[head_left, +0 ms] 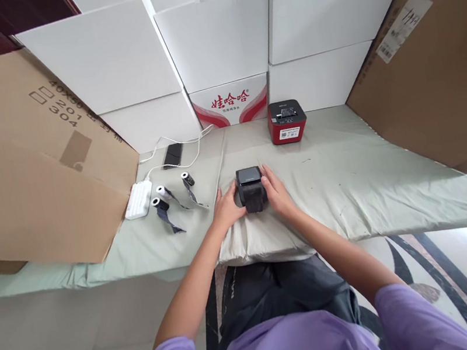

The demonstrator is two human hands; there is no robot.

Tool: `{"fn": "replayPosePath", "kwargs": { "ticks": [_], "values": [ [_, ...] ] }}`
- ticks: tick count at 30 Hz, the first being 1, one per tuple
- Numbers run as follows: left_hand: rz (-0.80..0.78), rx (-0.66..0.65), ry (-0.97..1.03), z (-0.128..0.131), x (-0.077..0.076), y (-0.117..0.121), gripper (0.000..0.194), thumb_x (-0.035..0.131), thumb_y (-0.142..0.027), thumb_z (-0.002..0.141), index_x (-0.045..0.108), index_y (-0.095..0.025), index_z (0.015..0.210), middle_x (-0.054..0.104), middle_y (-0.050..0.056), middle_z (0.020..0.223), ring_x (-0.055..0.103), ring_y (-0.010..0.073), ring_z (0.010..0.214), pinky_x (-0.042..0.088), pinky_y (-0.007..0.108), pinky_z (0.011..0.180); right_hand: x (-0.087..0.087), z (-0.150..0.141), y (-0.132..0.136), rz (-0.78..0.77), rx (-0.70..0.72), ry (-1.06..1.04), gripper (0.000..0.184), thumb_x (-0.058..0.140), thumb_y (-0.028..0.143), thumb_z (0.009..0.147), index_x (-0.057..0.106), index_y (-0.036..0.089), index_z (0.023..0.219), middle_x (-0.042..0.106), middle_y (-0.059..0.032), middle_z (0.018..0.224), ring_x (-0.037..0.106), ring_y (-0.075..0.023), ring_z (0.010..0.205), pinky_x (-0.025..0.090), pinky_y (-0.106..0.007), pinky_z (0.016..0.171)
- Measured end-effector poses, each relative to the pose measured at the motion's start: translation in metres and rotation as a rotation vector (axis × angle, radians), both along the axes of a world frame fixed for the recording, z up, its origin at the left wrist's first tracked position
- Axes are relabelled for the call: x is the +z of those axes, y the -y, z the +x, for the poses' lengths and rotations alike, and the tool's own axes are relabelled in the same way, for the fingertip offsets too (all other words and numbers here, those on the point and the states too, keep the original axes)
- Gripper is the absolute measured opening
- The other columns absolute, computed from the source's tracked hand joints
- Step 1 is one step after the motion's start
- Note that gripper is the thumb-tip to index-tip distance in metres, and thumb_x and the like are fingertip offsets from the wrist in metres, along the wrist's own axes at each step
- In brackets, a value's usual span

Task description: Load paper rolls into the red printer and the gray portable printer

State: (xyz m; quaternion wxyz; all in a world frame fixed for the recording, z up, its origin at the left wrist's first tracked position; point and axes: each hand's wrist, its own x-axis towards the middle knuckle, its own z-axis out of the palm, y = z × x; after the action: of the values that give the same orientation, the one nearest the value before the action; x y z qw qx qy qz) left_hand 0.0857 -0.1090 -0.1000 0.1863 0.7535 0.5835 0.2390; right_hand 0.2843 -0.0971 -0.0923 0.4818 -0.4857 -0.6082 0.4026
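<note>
A small black box-shaped device point(248, 176), which looks like a portable printer, stands on the cloth-covered table in front of me. A dark flap or strip shows on its near side. My left hand point(226, 207) holds it from the left, thumb side against it. From the right, my right hand point(278, 193) grips it, with the thumb at its edge and the fingers along the far side. To the left stand a black-ended roll point(160, 203), a white roll point(163, 192) and another dark roll point(187, 179), each with a loose dark strip trailing toward me.
A red and black boxy device point(287, 122) stands at the back right. Back left lie a black phone point(172, 155), a white power strip point(139, 200) and a white cable point(179, 166). White boxes point(219, 41) wall the back; brown cardboard point(29, 172) closes the left, more cardboard point(434, 72) the right.
</note>
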Motion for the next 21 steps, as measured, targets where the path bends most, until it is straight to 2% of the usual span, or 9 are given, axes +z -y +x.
{"fn": "replayPosePath", "kwargs": {
  "ticks": [3, 7, 10, 14, 17, 19, 21],
  "values": [
    [-0.004, 0.005, 0.022, -0.001, -0.001, -0.002, 0.101, 0.077, -0.035, 0.075, 0.031, -0.028, 0.165, 0.053, 0.009, 0.157, 0.058, 0.0350, 0.139, 0.010, 0.054, 0.134, 0.005, 0.001, -0.013, 0.007, 0.027, 0.000, 0.096, 0.036, 0.085, 0.090, 0.037, 0.022, 0.162, 0.042, -0.0078, 0.166, 0.036, -0.0275, 0.157, 0.024, -0.045, 0.132],
    [0.005, -0.004, 0.022, 0.000, -0.002, -0.003, 0.098, 0.075, -0.031, 0.075, 0.034, -0.026, 0.164, 0.052, 0.010, 0.158, 0.058, 0.0368, 0.139, 0.008, 0.055, 0.134, 0.011, 0.002, -0.038, -0.014, 0.100, 0.034, 0.095, 0.036, 0.086, 0.089, 0.043, 0.023, 0.159, 0.036, -0.0050, 0.169, 0.027, -0.0267, 0.161, 0.015, -0.045, 0.134],
    [0.019, -0.007, 0.031, -0.001, -0.004, -0.003, 0.099, 0.075, -0.031, 0.074, 0.033, -0.028, 0.164, 0.052, 0.009, 0.158, 0.057, 0.0359, 0.139, 0.009, 0.055, 0.134, 0.010, 0.003, -0.052, -0.007, 0.137, 0.074, 0.086, 0.036, 0.081, 0.092, 0.053, 0.022, 0.152, 0.035, -0.0055, 0.170, 0.025, -0.0265, 0.161, 0.014, -0.045, 0.134],
    [0.019, -0.004, 0.039, -0.001, -0.002, -0.003, 0.100, 0.076, -0.031, 0.074, 0.033, -0.029, 0.164, 0.053, 0.008, 0.157, 0.057, 0.0348, 0.140, 0.012, 0.053, 0.134, 0.011, 0.005, -0.062, 0.080, 0.099, 0.230, 0.050, 0.050, 0.055, 0.095, 0.076, 0.023, 0.123, 0.052, -0.0073, 0.159, 0.036, -0.0300, 0.156, 0.025, -0.050, 0.130],
    [0.003, -0.007, 0.021, 0.000, 0.000, -0.002, 0.099, 0.075, -0.032, 0.075, 0.032, -0.028, 0.164, 0.053, 0.009, 0.158, 0.057, 0.0354, 0.140, 0.012, 0.054, 0.134, 0.021, 0.004, -0.069, 0.111, 0.052, 0.468, 0.022, 0.068, 0.036, 0.084, 0.082, 0.024, 0.095, 0.056, -0.0088, 0.155, 0.039, -0.0390, 0.151, 0.033, -0.058, 0.123],
    [-0.008, -0.007, 0.003, 0.001, 0.002, -0.002, 0.100, 0.075, -0.032, 0.075, 0.031, -0.026, 0.165, 0.052, 0.009, 0.158, 0.056, 0.0350, 0.141, 0.012, 0.054, 0.134, 0.033, 0.001, -0.072, 0.037, 0.057, 0.657, 0.016, 0.077, 0.028, 0.075, 0.083, 0.025, 0.090, 0.055, -0.0089, 0.155, 0.041, -0.0443, 0.144, 0.038, -0.060, 0.118],
    [-0.018, 0.006, -0.017, 0.002, 0.004, -0.001, 0.099, 0.074, -0.032, 0.076, 0.031, -0.026, 0.165, 0.052, 0.008, 0.158, 0.056, 0.0333, 0.142, 0.012, 0.052, 0.134, 0.044, -0.003, -0.074, -0.064, 0.117, 0.830, 0.025, 0.079, 0.025, 0.073, 0.083, 0.025, 0.097, 0.055, -0.0100, 0.154, 0.046, -0.0447, 0.138, 0.043, -0.058, 0.112]
  ]
}}
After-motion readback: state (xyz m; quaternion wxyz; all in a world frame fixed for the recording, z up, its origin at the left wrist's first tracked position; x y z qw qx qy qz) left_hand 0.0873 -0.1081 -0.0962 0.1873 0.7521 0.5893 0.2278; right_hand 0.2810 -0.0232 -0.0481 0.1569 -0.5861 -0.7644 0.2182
